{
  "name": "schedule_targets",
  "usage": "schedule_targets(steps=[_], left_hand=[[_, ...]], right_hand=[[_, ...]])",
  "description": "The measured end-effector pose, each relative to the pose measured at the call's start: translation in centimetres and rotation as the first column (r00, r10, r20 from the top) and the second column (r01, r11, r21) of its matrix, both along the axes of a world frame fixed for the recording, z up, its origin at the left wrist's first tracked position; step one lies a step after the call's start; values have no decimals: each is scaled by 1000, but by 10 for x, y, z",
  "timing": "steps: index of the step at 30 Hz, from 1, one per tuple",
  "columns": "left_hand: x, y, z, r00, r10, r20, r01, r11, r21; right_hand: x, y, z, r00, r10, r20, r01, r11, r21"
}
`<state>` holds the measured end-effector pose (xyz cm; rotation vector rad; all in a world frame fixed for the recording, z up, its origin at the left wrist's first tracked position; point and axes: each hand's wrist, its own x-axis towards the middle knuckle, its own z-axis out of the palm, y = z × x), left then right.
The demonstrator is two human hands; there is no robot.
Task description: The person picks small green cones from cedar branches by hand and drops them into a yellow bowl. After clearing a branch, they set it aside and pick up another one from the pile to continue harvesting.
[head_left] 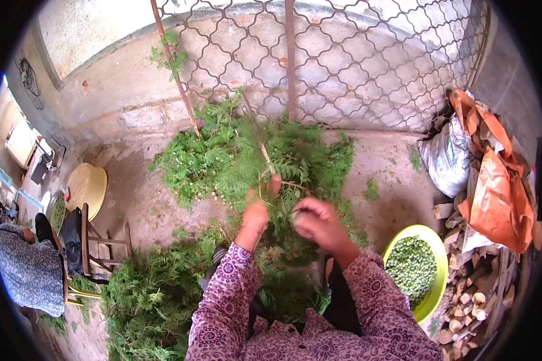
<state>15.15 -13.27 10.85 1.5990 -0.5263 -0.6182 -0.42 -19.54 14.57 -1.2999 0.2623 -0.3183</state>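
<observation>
My left hand (256,215) grips a leafy green branch (265,155) by its woody stem, thumb lying along it. My right hand (323,224), a little blurred, is close beside the branch on the right with its fingers curled in; what they pinch, if anything, is hidden. Beyond both hands, feathery cut branches (190,161) lie heaped against the metal lattice. More green sprigs (153,295) are piled by my legs on the left. To the right of my right arm stands a yellow-green basin (441,271) with many small pale green cones or seeds (411,265) in it.
A metal lattice gate (291,63) leans at the back wall. On the right are a white sack (448,156), an orange bag (498,201) and stacked firewood (464,310). At left sits a person in patterned clothing (27,265), near a wooden stool (85,240) and a round yellow object (89,188).
</observation>
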Motion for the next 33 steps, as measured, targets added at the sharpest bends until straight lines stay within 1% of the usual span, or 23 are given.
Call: schedule_targets(steps=[1,2,4,6,8,9,10,11,12,13,14,16,18,20,21,22,23,25,27,29,31,32,33], left_hand=[[-3,2,2,980,-35,-196,10,991,-130],[-4,5,6,979,-37,-201,12,992,-127],[-1,9,15,978,-42,-207,41,999,-10],[4,5,-6,979,-33,-201,25,999,-40],[10,5,-27,980,-57,193,103,965,-239],[7,6,-25,980,-58,192,104,966,-236],[-4,8,4,998,-57,-17,53,985,-164],[-9,10,19,974,-37,-224,19,997,-81],[-8,9,16,974,-37,-224,19,997,-80],[-6,7,9,967,-68,-244,42,993,-111],[-5,7,4,960,-100,-263,63,988,-143],[-4,9,2,960,-107,-258,83,991,-104],[-4,11,-2,960,-114,-254,101,993,-66],[-4,11,-9,943,-93,-321,19,974,-228],[-5,11,-6,943,-91,-320,17,974,-227],[-6,11,-2,957,-75,-279,37,990,-139],[-6,11,1,969,-64,-238,53,997,-50],[-4,10,1,980,-70,-186,61,997,-51],[-3,12,3,988,-76,-133,70,996,-52],[-5,15,10,959,-77,-274,60,996,-69],[-9,16,13,962,-66,-263,40,994,-102],[-10,16,14,966,-57,-254,22,990,-137],[-8,16,15,967,-57,-247,23,990,-140]], right_hand=[[-5,-11,0,998,15,56,-24,988,154],[-7,-18,3,999,13,51,-20,987,156],[-11,-25,18,972,-146,186,43,882,470],[-13,-27,22,965,-195,178,85,868,490],[-12,-34,9,977,-155,146,95,932,349],[-10,-33,6,980,-192,45,172,946,276],[-5,-30,0,980,-192,44,173,945,278],[1,-25,-8,950,-303,72,309,946,-96],[6,-22,-14,910,-390,139,409,794,-451],[8,-21,-16,898,-410,162,425,709,-563],[10,-19,-16,898,-409,161,425,710,-561],[14,-17,-15,854,-455,252,468,462,-753],[16,-17,-13,852,-467,237,460,451,-765],[18,-17,-13,850,-477,224,452,441,-776],[18,-18,-13,849,-479,222,430,384,-817],[18,-17,-13,848,-482,219,406,326,-854],[18,-16,-12,849,-482,219,406,328,-853],[18,-13,-9,838,-488,246,376,187,-908],[19,-13,-14,838,-479,262,412,239,-879],[20,-12,-13,837,-471,279,446,292,-846],[20,-10,-8,832,-508,222,414,304,-858],[21,-10,-8,832,-507,225,417,304,-857],[21,-11,-7,829,-497,257,398,200,-895]])
